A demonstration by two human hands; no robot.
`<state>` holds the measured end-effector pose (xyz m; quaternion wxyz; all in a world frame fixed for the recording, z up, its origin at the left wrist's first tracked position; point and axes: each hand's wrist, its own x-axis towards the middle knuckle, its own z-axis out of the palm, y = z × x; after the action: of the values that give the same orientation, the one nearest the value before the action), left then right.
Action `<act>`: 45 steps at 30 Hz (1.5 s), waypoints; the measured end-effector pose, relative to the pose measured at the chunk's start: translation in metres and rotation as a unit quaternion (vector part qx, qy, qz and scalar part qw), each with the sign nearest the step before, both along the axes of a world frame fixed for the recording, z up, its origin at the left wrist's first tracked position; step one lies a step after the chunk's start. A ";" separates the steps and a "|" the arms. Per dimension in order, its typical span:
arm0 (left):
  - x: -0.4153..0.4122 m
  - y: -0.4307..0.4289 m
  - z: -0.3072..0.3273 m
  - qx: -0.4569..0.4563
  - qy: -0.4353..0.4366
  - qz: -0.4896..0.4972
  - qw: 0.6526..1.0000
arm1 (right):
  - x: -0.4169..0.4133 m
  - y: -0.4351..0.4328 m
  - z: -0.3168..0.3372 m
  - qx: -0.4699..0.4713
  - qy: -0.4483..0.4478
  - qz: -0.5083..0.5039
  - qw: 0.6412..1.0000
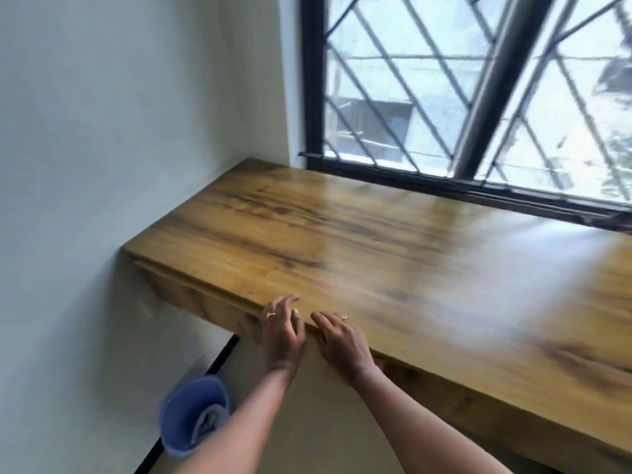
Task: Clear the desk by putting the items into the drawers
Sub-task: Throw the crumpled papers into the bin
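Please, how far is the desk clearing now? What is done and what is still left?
Done: the visible desk top carries no items, and the drawer front below looks closed. In hand: the left hand and right hand rest on the front edge, holding nothing. Left: only the desk's far right, out of view, cannot be checked.

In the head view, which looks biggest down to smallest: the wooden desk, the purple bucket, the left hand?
1. Wooden desk, far largest.
2. Purple bucket.
3. Left hand, slightly smaller; nearer the camera, so unsure.
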<state>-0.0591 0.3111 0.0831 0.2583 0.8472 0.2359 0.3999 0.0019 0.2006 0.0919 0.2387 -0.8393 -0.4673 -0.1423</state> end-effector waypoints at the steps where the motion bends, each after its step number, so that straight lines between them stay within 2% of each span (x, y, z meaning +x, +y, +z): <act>1: 0.016 -0.014 0.009 0.021 -0.005 -0.019 1.000 | 0.012 -0.014 0.004 0.007 -0.003 -0.021 1.000; 8: 0.127 -0.114 0.042 0.031 -0.001 -0.177 0.984 | 0.097 -0.131 0.021 0.044 0.005 -0.231 0.972; 17: 0.268 -0.249 0.055 -0.023 0.086 -0.338 0.937 | 0.198 -0.264 0.041 0.003 0.006 -0.449 0.893; 25: 0.362 -0.371 0.059 -0.001 0.222 -0.506 0.833 | 0.264 -0.382 0.041 -0.007 0.074 -0.604 0.793; 28: 0.378 -0.417 0.054 0.006 0.292 -0.545 0.786 | 0.275 -0.420 0.037 -0.025 0.093 -0.628 0.772; 30: 0.387 -0.447 0.049 0.013 0.327 -0.560 0.761 | 0.282 -0.445 0.033 -0.026 0.104 -0.633 0.766; 32: 0.393 -0.470 0.048 0.017 0.342 -0.564 0.751 | 0.292 -0.467 0.030 -0.031 0.114 -0.633 0.765; 38: 0.407 -0.512 0.044 0.020 0.378 -0.533 0.757 | 0.326 -0.511 0.023 -0.081 0.197 -0.624 0.752; 42: 0.416 -0.512 0.045 -0.046 0.377 -0.499 0.779 | 0.342 -0.499 0.019 -0.077 0.182 -0.581 0.790; 45: 0.421 -0.493 0.050 -0.111 0.352 -0.442 0.817 | 0.355 -0.473 0.016 -0.008 0.191 -0.521 0.832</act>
<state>0.3615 -0.1816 0.1331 0.3988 0.9090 -0.0465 -0.1119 0.3564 -0.2724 0.1080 0.2071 -0.9708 0.0928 -0.0784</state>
